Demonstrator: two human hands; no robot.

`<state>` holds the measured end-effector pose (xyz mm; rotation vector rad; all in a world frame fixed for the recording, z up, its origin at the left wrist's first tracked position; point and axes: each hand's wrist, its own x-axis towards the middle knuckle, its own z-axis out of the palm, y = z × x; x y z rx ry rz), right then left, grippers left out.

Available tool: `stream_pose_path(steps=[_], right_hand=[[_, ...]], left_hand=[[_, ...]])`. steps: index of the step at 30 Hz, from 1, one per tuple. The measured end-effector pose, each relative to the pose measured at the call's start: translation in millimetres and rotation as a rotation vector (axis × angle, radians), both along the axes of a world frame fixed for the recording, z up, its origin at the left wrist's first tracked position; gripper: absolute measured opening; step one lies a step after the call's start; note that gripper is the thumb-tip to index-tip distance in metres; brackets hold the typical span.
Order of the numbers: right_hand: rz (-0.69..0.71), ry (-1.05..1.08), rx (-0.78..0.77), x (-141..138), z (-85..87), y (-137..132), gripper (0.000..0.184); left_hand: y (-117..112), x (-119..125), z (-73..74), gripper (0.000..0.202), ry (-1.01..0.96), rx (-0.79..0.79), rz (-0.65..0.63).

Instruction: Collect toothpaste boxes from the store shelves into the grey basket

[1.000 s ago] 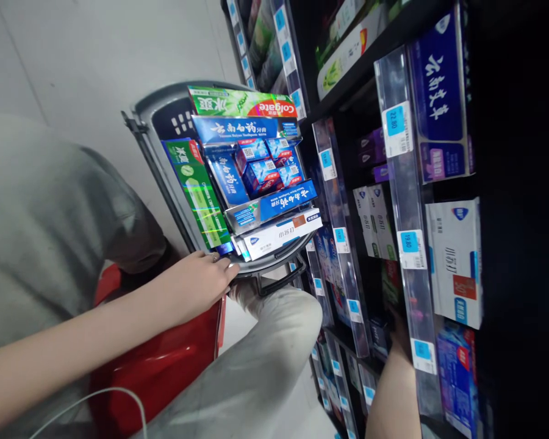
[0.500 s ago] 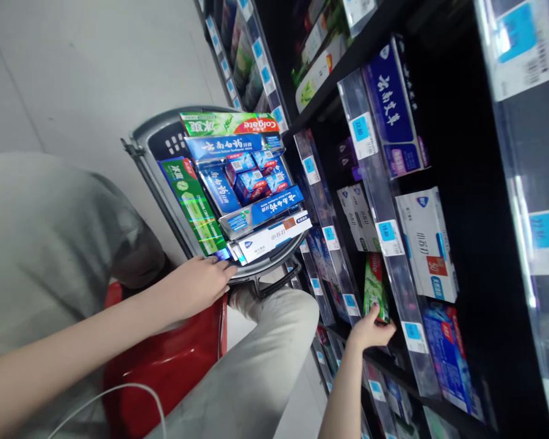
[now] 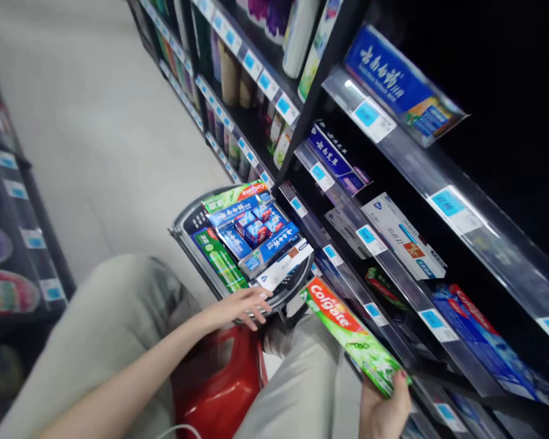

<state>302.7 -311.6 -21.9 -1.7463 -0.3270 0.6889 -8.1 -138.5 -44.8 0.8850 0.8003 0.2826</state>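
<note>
My right hand (image 3: 387, 403) grips the lower end of a green and red Colgate toothpaste box (image 3: 354, 335), held up in front of the shelves with its printed face towards me. My left hand (image 3: 244, 306) is open, fingers stretched and apart, at the near edge of a dark shopping basket (image 3: 182, 227); whether it touches the rim I cannot tell. Toothpaste boxes fill the basket: a green box (image 3: 219, 261), a white box (image 3: 286, 266), blue boxes (image 3: 271, 249) and small red-and-blue boxes (image 3: 257, 231) in the middle.
Black shelves with price tags (image 3: 367, 116) rise on the right, bearing a white box (image 3: 402, 238) and blue Colgate boxes (image 3: 489, 344). Another shelf (image 3: 32, 238) stands at left, across the pale floor (image 3: 91, 140). A red stool (image 3: 219, 396) is below me, between my legs.
My right hand has drawn the green Colgate box out of the shelf towards me. My left hand has lifted and spread its fingers. The view has swung, showing more of the aisle.
</note>
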Motion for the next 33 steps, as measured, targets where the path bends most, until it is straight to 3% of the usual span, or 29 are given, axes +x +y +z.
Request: stream_pose_path(steps=[2,5,9,11,15,18,25,33], right_hand=[[-0.076,0.2,0.114,-20.7,-2.0,26.8,0.035],[-0.045,0.516,0.17,-48.5,-7.1,76.4,0.038],[0.17,0.753,0.156,-76.0,-28.8,127.0,0.038],[0.179,0.814,0.178,-90.0,-44.0,137.3,0.041],[0.172,0.851,0.239,-116.1,-68.6,133.2,0.046],[0.24,0.852,0.256,-120.7,-76.3,124.3,0.047],[0.303,0.836,0.29,-105.4,-74.0,114.9,0.04],[0.304,0.879,0.288,-93.5,-77.3,113.3,0.045]], left_hand=[[2.0,-4.2,0.2,0.071,-0.216,-0.177,0.043],[4.5,-17.6,-2.5,0.071,-0.365,-0.209,0.086],[5.3,-36.6,-10.2,0.06,-0.278,-0.205,0.32],[4.8,-42.9,-13.5,0.048,-0.196,-0.237,0.451],[0.5,-51.7,-16.9,0.04,-0.104,-0.256,0.524],[-7.7,-56.4,-18.8,0.041,-0.099,-0.265,0.545],[-29.2,-53.6,-19.1,0.049,-0.145,-0.282,0.574],[-42.0,-42.3,-22.8,0.054,-0.177,-0.277,0.602]])
